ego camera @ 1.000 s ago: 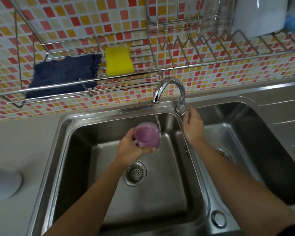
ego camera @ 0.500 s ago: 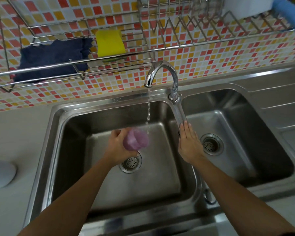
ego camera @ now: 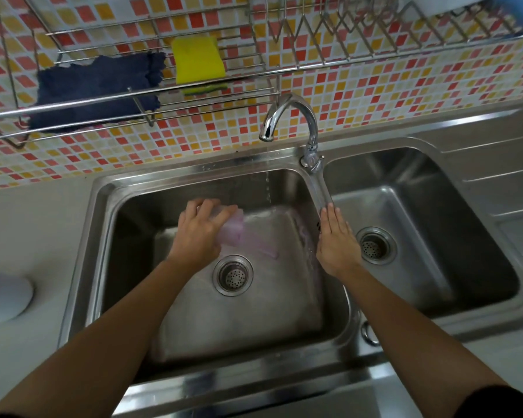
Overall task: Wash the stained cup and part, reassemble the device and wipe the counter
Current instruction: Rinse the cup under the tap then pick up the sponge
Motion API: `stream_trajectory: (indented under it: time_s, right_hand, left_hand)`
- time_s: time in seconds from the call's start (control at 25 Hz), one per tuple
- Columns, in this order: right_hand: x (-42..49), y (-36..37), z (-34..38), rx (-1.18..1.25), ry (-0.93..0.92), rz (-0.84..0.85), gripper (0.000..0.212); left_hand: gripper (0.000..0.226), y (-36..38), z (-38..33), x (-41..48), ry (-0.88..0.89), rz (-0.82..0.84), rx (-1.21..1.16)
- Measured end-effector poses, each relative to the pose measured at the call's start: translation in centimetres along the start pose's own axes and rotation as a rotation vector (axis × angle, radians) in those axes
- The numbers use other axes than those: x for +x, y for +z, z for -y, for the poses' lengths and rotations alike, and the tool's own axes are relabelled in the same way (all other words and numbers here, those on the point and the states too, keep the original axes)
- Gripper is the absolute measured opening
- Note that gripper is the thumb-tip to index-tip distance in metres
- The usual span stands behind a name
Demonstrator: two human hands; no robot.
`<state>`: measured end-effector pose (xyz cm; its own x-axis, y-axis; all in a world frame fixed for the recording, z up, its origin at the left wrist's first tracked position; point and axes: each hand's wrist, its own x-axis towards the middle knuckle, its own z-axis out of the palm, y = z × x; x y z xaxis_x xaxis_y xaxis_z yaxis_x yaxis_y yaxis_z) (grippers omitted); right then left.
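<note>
My left hand (ego camera: 198, 233) grips a clear cup (ego camera: 233, 229) tinted purple, tipped on its side over the left sink basin (ego camera: 127, 236). Purple liquid (ego camera: 266, 247) streams out of the cup towards the right, and the cup is blurred by motion. My right hand (ego camera: 335, 239) lies flat with straight fingers on the divider between the two basins. A thin trickle of water falls from the chrome faucet (ego camera: 290, 116) behind the cup. A white rounded device part (ego camera: 3, 300) sits on the counter at the left edge.
A wire rack (ego camera: 151, 95) on the tiled wall holds a dark blue cloth (ego camera: 94, 89) and a yellow sponge (ego camera: 198, 60). The right basin (ego camera: 435, 236) has its own drain (ego camera: 373, 245). The left basin's drain (ego camera: 233, 276) lies just below the cup.
The cup has been tipped over and purple liquid now pours out of it. The faucet stream has thinned. One second ago my right hand was at the faucet handle; it now lies on the divider.
</note>
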<state>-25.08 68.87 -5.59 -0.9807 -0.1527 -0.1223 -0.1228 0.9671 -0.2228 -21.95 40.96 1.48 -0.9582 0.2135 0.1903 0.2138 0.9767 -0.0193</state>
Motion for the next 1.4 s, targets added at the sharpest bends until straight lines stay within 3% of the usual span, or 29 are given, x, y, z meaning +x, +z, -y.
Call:
stream_trajectory:
  time_s: [0.28, 0.36, 0.48, 0.52, 0.6, 0.72, 0.8, 0.88, 1.0, 1.2, 1.28, 1.4]
  right_hand:
    - [0.1, 0.3, -0.1, -0.022, -0.019, -0.036, 0.064]
    - [0.1, 0.2, -0.3, -0.027, -0.029, -0.003, 0.062]
    - [-0.1, -1.4, 0.6, 0.079, -0.037, -0.006, 0.056]
    - [-0.2, -2.7, 1.5, 0.197, -0.047, -0.111, 0.053]
    - [-0.6, -6.8, 4.6, 0.462, -0.113, -0.437, 0.046]
    - [-1.1, -15.6, 9.9, 0.671, -0.349, -0.899, 0.028]
    - [-0.5, -21.4, 13.1, 0.681, -0.46, -0.997, 0.02]
    - [1.3, -25.9, 16.2, 0.59, -0.483, -0.893, 0.023]
    - [4.9, -29.3, 20.3, 0.361, -0.427, -0.583, 0.045]
    - [9.9, -27.1, 24.6, 0.181, -0.166, -0.079, 0.093]
    - [11.0, -26.1, 25.1, 0.149, -0.086, 0.005, 0.098]
    - [10.6, -26.1, 25.3, 0.092, -0.1, -0.08, 0.077]
  left_hand:
    - [0.075, -2.0, 1.1, 0.1, 0.283, -0.092, 0.189]
    - [0.073, -2.8, 1.3, -0.3, 0.14, -0.072, 0.043]
    - [0.08, -4.2, 1.5, -1.4, -0.301, -0.02, -0.611]
    - [0.08, -4.9, 1.4, -1.7, -0.393, -0.021, -0.846]
    - [0.081, -6.2, 1.3, -2.5, -0.423, -0.008, -1.1]
    - [0.082, -8.0, 1.8, -3.6, -0.333, 0.036, -1.228]
    - [0.084, -9.0, 2.2, -4.1, -0.305, 0.068, -1.289]
    - [0.087, -10.2, 2.8, -4.6, -0.28, 0.076, -1.324]
    - [0.089, -11.6, 3.9, -5.4, -0.264, 0.065, -1.304]
    - [0.089, -13.3, 5.6, -6.6, -0.244, 0.02, -1.193]
    - [0.09, -13.6, 6.1, -6.8, -0.231, 0.005, -1.154]
    - [0.089, -13.5, 7.0, -6.9, -0.23, 0.01, -1.128]
